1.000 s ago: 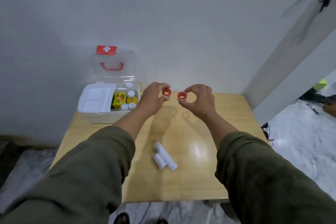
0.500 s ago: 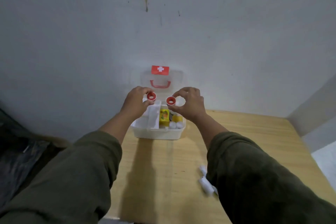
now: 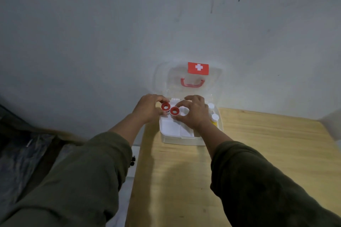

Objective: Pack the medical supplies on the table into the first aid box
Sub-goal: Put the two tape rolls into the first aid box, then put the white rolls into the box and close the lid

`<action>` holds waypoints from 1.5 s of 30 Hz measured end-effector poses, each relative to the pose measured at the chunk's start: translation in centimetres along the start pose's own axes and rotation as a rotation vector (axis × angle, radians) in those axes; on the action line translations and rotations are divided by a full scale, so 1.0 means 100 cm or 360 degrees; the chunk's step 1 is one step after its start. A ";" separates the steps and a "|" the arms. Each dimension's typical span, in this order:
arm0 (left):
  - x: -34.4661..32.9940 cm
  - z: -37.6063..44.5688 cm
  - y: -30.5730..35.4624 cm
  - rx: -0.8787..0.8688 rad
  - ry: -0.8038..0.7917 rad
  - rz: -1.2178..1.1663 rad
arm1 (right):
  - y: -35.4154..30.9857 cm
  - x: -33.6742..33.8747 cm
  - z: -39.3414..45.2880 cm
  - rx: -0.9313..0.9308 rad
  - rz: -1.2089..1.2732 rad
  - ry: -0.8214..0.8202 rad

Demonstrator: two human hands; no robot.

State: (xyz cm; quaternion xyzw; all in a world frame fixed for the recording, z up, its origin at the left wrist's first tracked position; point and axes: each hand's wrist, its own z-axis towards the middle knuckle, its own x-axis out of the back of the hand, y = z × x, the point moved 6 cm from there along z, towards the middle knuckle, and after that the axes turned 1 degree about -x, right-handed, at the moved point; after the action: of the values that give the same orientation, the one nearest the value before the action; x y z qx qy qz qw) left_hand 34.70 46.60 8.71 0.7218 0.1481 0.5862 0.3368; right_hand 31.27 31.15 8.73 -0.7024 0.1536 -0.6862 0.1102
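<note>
The white first aid box [image 3: 180, 139] stands open at the table's far left corner, its clear lid [image 3: 195, 79] with a red cross and red handle leaning on the wall. My left hand [image 3: 147, 108] pinches a small red tape roll [image 3: 165, 107] over the box's back left. My right hand [image 3: 193, 114] pinches a second red tape roll [image 3: 174, 111] right beside it, over the white tray inside. The two rolls almost touch. Small white-capped bottles [image 3: 215, 117] show in the box's right side behind my right hand.
The wooden table [image 3: 258, 153] stretches to the right and toward me. Its left edge runs just left of the box, with dark floor and clutter [image 3: 27, 153] beyond. A grey wall rises directly behind the box.
Both hands moved forward and down over the box with the rolls, and came closer together. The view swung left, so the white rolls on the table are out of sight.
</note>
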 end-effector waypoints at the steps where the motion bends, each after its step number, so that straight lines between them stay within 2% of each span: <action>1: -0.001 0.002 -0.001 -0.0002 0.0002 -0.0008 | 0.000 -0.002 0.001 -0.0018 -0.0019 -0.0009; 22: -0.009 0.015 -0.004 0.0019 -0.0060 0.0115 | 0.008 -0.012 0.009 -0.0104 -0.0102 -0.0090; 31: 0.000 0.001 0.014 0.0020 0.0086 0.0091 | 0.016 0.028 -0.002 -0.0043 0.0024 0.0124; 36: -0.009 -0.017 0.050 -0.0068 0.0207 0.0056 | 0.044 0.059 -0.033 -0.0006 0.0027 0.0198; 41: -0.045 -0.052 0.095 -0.0161 0.0265 -0.0036 | 0.093 0.076 -0.088 -0.0064 0.0051 0.0206; 45: -0.086 -0.086 0.126 -0.0185 0.0216 -0.0082 | 0.135 0.080 -0.137 -0.0156 0.0001 0.0179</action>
State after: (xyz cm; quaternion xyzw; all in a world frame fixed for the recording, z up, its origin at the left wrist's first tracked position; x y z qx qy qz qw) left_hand 22.02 34.91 11.33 0.6556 0.1547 0.6325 0.3822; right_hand 16.84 16.41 11.69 -0.6673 0.1932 -0.7162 0.0672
